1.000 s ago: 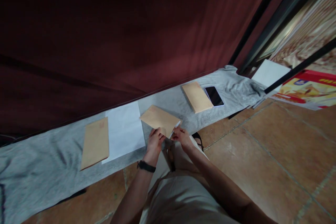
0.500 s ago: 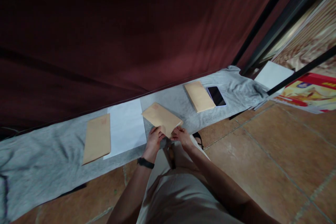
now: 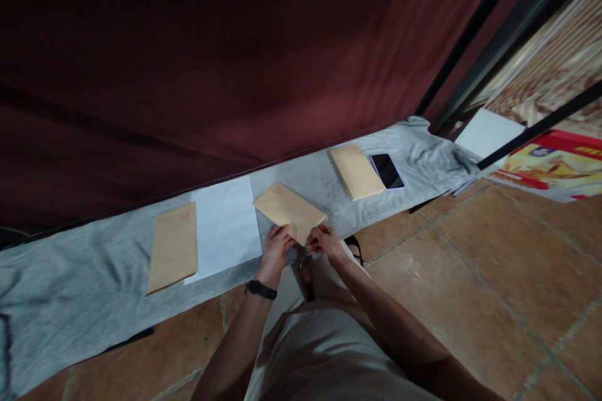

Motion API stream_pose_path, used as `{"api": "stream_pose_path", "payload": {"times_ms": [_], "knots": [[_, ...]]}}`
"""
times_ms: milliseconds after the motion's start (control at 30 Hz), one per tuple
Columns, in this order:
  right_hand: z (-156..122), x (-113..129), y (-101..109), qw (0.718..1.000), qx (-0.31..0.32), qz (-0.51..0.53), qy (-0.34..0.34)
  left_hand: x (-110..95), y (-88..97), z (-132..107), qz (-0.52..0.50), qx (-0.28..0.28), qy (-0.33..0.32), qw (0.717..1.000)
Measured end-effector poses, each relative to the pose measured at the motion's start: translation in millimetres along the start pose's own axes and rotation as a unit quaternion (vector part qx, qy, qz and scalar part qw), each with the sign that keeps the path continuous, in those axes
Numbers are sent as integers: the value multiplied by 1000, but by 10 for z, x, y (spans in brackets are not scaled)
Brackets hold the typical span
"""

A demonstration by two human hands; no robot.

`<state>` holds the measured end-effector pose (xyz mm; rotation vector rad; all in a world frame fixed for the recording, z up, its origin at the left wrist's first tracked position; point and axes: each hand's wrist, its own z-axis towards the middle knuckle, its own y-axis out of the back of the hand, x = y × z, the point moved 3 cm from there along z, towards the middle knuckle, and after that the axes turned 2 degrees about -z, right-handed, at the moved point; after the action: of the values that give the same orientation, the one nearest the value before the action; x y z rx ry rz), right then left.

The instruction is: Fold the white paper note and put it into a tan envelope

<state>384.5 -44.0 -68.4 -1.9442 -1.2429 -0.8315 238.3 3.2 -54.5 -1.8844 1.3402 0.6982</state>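
Observation:
Both hands hold one brown envelope (image 3: 288, 208) just above the grey cloth (image 3: 75, 282). My left hand (image 3: 276, 247), with a dark band on its wrist, pinches the envelope's near edge. My right hand (image 3: 323, 242) grips the near right corner, fingers closed. To the left lie a white sheet of paper (image 3: 224, 225) and a second brown envelope (image 3: 174, 247), flat on the cloth. A third brown envelope (image 3: 356, 170) lies to the right, beside a black phone (image 3: 387, 170).
A dark red curtain (image 3: 211, 56) hangs behind the cloth strip. Brown floor tiles (image 3: 470, 276) spread to the right. A white sheet (image 3: 489, 133) and a red and yellow printed box (image 3: 550, 163) sit at the far right, behind black bars. My light trousers fill the bottom centre.
A white edge that stuck out of the held envelope's right end a second ago is no longer visible. Both hands stay on the envelope in nearly the same spot.

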Motion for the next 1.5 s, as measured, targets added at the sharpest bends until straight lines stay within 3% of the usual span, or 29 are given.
{"api": "stream_pose_path", "payload": {"times_ms": [433,667,800,1067,1167,1267,1500], "knots": [[-4,37,44,999,-19,-11,-38,-21,-31,3,18,13,-15,1000],[-62,116,73,999,6,-16,-52,-38,-23,40,31,14,-23,999],[-111,172,205,997,44,-41,-58,-76,5,75,44,19,-34,998],[48,382,664,984,-56,-119,121,-196,13,148,77,54,-63,994],[130,440,624,975,-35,-162,148,-241,-23,178,99,82,-72,989],[204,431,510,973,-13,-187,133,-273,-38,224,123,94,-86,984],[295,392,387,945,-32,-303,121,-265,-10,397,183,69,-141,970]]}}
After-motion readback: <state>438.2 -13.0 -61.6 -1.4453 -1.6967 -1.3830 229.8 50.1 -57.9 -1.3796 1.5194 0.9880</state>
